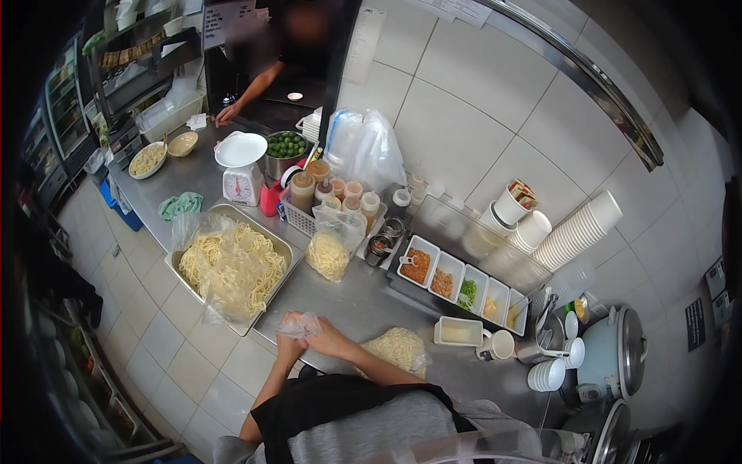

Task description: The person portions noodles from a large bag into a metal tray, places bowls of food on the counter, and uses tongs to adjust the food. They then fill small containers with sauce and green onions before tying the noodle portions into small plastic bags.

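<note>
My left hand (291, 339) and my right hand (326, 340) are close together at the counter's front edge. Between them the fingers of both are closed on a small crumpled piece of clear plastic (303, 325), perhaps a bag. Just beyond them lies a metal tray (293, 267) of yellow noodles (264, 271), partly covered by clear plastic. A clear bag of noodles (328, 255) stands to the right of the tray. Another bag of noodles (398, 349) rests on the counter beside my right forearm.
Behind the tray are a white scale (242, 185), a green cloth (180, 206) and sauce bottles (302, 189). Topping containers (417, 264), a mug (498, 346), stacked cups (580, 233) and a cooker (607, 352) stand right. Another person's arm (259, 87) reaches over the far counter.
</note>
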Tool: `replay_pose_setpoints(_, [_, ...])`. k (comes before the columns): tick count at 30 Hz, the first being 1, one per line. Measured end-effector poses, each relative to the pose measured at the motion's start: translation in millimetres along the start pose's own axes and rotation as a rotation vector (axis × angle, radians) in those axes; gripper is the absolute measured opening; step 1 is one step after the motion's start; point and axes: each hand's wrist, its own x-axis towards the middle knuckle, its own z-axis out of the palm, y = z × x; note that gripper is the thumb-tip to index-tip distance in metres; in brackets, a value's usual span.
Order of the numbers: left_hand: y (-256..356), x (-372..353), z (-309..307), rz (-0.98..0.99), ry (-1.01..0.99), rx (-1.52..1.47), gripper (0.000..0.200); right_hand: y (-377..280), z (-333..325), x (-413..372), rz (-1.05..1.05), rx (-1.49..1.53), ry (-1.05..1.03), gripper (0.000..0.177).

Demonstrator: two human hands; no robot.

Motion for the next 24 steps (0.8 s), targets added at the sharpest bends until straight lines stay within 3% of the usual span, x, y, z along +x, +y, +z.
replay_pose_setpoints(1, [-2, 0, -1, 0.001, -0.016, 0.036, 0.021, -6, -1, -2, -0.053, 0.066, -0.003, 0.031])
replay_pose_setpoints(4, [-10, -6, 0, -0.168, -0.045, -0.125, 0.018, 13, 2, -6, -0.054, -0.162, 0.056, 0.039])
replay_pose_setpoints(7, [-33, -8, 2, -0.174, -0.149, 0.007, 0.017, 10, 5, -14, -0.016, -0.644, 0.115, 0.047])
replay_pose_setpoints(10, [-5, -1, -2, 0.061, -0.067, -0.052, 0.018, -2, 4, -16, 0.047, -0.738, 0.120, 0.050])
replay_pose_setpoints(13, [1, 3, -10, -0.005, -0.099, -0.054, 0.020, -22, -12, -9, 0.159, -0.520, 0.007, 0.049])
replay_pose_setpoints(16, [18, 5, -19, 0.210, -0.016, 0.306, 0.019, 1, -7, -8, -0.112, -0.682, 0.098, 0.036])
replay_pose_setpoints(19, [32, -2, -30, 0.261, -0.031, 0.560, 0.019, 18, -7, -10, -0.190, -0.968, 0.024, 0.023])
replay_pose_setpoints(22, [45, 0, -47, 0.337, -0.194, 0.601, 0.021, 5, -20, -13, -0.169, -0.962, -0.187, 0.013])
replay_pose_setpoints(24, [49, 1, -57, 0.289, -0.237, 0.479, 0.019, 2, -38, -19, -0.326, -1.020, -0.226, 0.015])
